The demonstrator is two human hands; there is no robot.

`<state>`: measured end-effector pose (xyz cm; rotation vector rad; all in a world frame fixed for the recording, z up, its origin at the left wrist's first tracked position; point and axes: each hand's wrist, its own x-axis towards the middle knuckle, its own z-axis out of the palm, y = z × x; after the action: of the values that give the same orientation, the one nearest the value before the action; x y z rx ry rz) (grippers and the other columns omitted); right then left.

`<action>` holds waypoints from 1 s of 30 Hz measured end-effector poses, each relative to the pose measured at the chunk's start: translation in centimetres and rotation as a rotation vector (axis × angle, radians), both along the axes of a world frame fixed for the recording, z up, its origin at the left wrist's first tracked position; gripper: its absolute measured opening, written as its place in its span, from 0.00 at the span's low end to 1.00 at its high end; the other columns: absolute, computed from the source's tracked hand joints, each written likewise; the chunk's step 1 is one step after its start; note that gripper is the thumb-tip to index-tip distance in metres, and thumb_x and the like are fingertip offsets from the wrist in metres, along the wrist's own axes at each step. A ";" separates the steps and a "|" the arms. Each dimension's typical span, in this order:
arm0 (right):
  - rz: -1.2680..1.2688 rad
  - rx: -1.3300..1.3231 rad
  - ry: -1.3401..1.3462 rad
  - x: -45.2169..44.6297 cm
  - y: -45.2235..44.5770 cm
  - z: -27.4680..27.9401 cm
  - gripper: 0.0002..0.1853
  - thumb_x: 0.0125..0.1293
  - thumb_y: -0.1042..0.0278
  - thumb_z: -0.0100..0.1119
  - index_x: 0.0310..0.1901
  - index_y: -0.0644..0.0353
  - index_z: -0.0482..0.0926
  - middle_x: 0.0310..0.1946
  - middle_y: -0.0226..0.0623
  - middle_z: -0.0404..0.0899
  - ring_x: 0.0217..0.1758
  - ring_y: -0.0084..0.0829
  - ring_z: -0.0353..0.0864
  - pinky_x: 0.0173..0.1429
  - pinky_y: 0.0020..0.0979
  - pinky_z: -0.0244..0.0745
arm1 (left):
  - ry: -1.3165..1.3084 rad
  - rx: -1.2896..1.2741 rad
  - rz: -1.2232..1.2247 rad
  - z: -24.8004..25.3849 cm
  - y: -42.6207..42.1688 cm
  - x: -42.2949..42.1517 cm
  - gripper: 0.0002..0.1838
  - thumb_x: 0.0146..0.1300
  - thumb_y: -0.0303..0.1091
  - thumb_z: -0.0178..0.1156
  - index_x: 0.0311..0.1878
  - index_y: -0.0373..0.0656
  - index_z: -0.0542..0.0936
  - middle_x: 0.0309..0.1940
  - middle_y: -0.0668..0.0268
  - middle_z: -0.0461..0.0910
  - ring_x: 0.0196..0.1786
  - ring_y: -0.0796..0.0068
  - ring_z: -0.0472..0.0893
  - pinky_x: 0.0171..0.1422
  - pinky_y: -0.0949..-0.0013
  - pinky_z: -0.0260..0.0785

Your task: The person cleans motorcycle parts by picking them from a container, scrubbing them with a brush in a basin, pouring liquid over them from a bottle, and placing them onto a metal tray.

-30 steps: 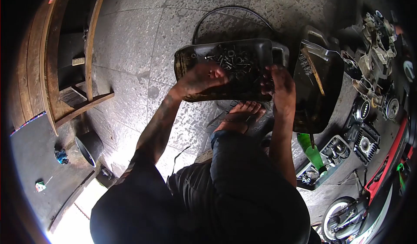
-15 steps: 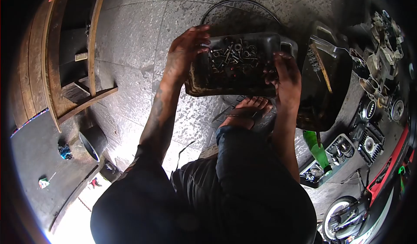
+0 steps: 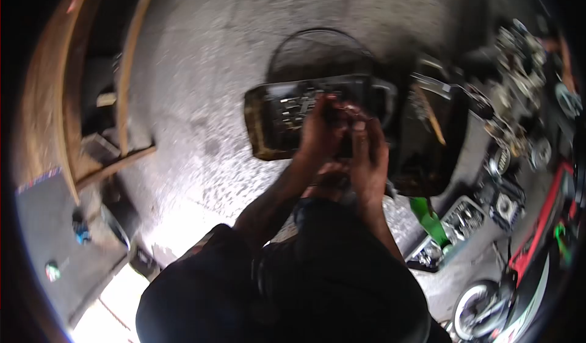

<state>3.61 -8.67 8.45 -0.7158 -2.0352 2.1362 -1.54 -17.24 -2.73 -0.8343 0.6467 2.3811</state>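
Observation:
A dark tray [image 3: 259, 141] lies on the floor before me, with several small metal bolts and fasteners [image 3: 293, 110] in it. Over its right half, my left hand [image 3: 323, 126] and my right hand [image 3: 369, 144] are close together, fingertips nearly meeting. The fingers of both are bent and smeared by motion, and whether anything is between them cannot be made out. My foot is partly hidden below the hands.
To the right stands a second dark container [image 3: 421, 172] with a wooden-handled brush [image 3: 433, 123]. Beyond are a green bottle [image 3: 429, 222], a parts tray [image 3: 458, 236], engine parts [image 3: 506, 202] and a motorcycle [image 3: 531, 263]. Wooden furniture [image 3: 70, 99] is at left.
My left hand has moved right from the tray's left edge to beside my right hand. The right hand has shifted slightly left and down. The whole view has shifted and blurred.

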 end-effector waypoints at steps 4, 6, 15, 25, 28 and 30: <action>-0.094 0.128 -0.082 1.9 5.4 2.1 0.14 0.68 0.63 0.51 0.48 0.64 0.76 0.43 0.49 0.80 0.47 0.41 0.81 0.49 0.34 0.72 | 0.059 -0.154 -0.123 2.7 -1.6 -1.0 0.17 0.70 0.51 0.48 0.28 0.52 0.69 0.14 0.74 0.65 0.10 0.85 0.58 0.12 0.79 0.50; 0.107 0.321 -0.122 2.1 8.8 2.6 0.12 0.67 0.66 0.52 0.46 0.64 0.75 0.37 0.52 0.80 0.43 0.48 0.81 0.44 0.36 0.74 | 0.099 -0.030 -0.120 3.1 -2.1 -1.2 0.15 0.70 0.49 0.47 0.30 0.51 0.70 0.17 0.71 0.68 0.10 0.83 0.59 0.12 0.78 0.50; 0.288 1.110 -0.353 5.3 21.2 6.3 0.09 0.64 0.72 0.50 0.44 0.58 0.76 0.38 0.49 0.79 0.43 0.54 0.78 0.45 0.43 0.75 | 0.065 0.375 -0.189 3.9 2.4 0.2 0.19 0.73 0.44 0.42 0.27 0.45 0.68 0.21 0.66 0.69 0.15 0.73 0.64 0.12 0.77 0.58; 1.014 1.206 -0.762 10.5 18.5 3.2 0.19 0.60 0.58 0.53 0.52 0.55 0.74 0.35 0.46 0.82 0.39 0.45 0.84 0.37 0.44 0.78 | -0.130 0.259 -0.442 4.7 9.3 1.4 0.13 0.67 0.47 0.53 0.38 0.47 0.76 0.28 0.65 0.78 0.25 0.71 0.76 0.24 0.69 0.68; 1.132 1.209 -0.768 11.1 18.0 1.2 0.23 0.59 0.61 0.54 0.56 0.57 0.70 0.36 0.46 0.82 0.40 0.45 0.83 0.38 0.44 0.78 | -0.050 0.272 -0.537 2.9 10.8 1.3 0.13 0.67 0.47 0.53 0.38 0.48 0.76 0.28 0.67 0.78 0.26 0.73 0.76 0.28 0.68 0.69; 1.038 1.205 -0.741 11.0 17.9 0.6 0.23 0.57 0.61 0.56 0.54 0.58 0.71 0.36 0.46 0.82 0.40 0.45 0.83 0.37 0.44 0.78 | 0.040 0.209 -0.611 1.8 12.0 1.2 0.13 0.66 0.48 0.56 0.36 0.50 0.74 0.25 0.72 0.75 0.23 0.76 0.72 0.25 0.71 0.65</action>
<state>14.57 9.20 9.04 -0.1969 -3.9097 0.1821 -0.36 -5.24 -0.98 -0.4187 0.5570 1.8676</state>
